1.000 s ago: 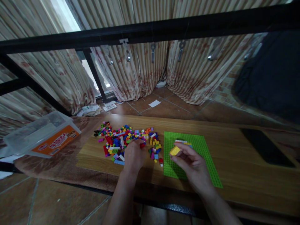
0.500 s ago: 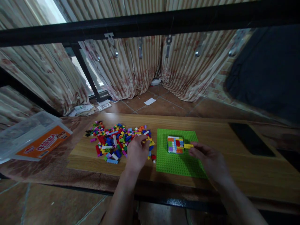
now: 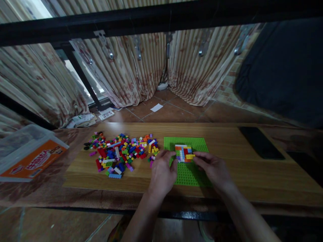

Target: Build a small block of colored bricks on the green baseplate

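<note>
A green baseplate (image 3: 193, 176) lies on the wooden board, bearing a low block of many-coloured bricks (image 3: 181, 153). My right hand (image 3: 214, 169) pinches a yellow brick (image 3: 189, 156) between thumb and fingers, over the right edge of that block. I cannot tell whether the yellow brick touches the block beneath. My left hand (image 3: 164, 169) is by the block's left side, thumb and forefinger apart, with no brick visible between them. To the left spreads a loose pile of small bricks (image 3: 123, 151) in many colours.
A clear plastic box (image 3: 32, 153) with an orange label stands at the far left. A dark phone-like slab (image 3: 261, 143) lies on the wooden board (image 3: 234, 148) at the right. Beyond the board are a tiled floor (image 3: 176, 112) and striped curtains (image 3: 141, 70).
My left hand has moved right, from the brick pile to the block's left side. The yellow brick in my right hand has moved left, over the block. The view has shifted somewhat.
</note>
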The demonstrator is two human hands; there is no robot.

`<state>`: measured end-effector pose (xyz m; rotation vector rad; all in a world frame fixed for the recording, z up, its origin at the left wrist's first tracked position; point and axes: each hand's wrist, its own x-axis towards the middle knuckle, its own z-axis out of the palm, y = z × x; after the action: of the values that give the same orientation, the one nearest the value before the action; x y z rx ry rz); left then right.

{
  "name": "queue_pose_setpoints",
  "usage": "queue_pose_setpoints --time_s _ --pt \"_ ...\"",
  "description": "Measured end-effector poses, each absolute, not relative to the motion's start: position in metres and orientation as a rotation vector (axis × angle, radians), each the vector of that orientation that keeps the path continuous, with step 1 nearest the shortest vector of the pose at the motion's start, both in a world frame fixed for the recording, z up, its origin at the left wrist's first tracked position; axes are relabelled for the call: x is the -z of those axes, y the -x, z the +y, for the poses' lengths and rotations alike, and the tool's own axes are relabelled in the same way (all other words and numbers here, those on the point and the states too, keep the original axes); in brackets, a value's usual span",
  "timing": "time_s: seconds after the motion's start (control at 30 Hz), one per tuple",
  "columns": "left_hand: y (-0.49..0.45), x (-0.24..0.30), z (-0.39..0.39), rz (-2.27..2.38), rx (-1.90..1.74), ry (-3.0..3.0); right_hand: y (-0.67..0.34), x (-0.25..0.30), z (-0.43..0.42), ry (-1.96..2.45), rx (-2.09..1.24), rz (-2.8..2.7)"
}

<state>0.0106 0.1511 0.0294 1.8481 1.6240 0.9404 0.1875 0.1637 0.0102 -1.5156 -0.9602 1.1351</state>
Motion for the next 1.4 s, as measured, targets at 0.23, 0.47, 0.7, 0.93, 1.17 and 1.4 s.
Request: queue_pose_setpoints --time_s 0.23,0.47,0.7,0.93,1.17,1.4 --pt "-0.015 -0.025 0.149 1.567 -0.947 -1.927 -0.188 -0.002 0.165 1.577 -0.995 -1.067" --pt "-0.020 -0.019 0.146 1.538 -0.912 -1.991 -0.188 -0.003 0.167 1.554 -0.990 -1.072" --pt "-0.020 -0.020 0.148 1.545 -0.890 -1.973 -0.186 -0.002 0.166 1.558 -0.990 -1.090" --pt "-0.022 -0.018 0.144 1.573 -0.863 -2.060 -0.185 0.001 0.165 1.581 -0.933 -1.167" --pt "-0.034 -0.017 0.135 1.710 -0.625 -2.322 -0.185 0.000 0.163 1.603 -0.876 -1.232" --pt "-0.043 -0.021 0.130 1.877 -0.399 -2.405 -0.183 0.006 0.163 1.601 -0.873 -1.217"
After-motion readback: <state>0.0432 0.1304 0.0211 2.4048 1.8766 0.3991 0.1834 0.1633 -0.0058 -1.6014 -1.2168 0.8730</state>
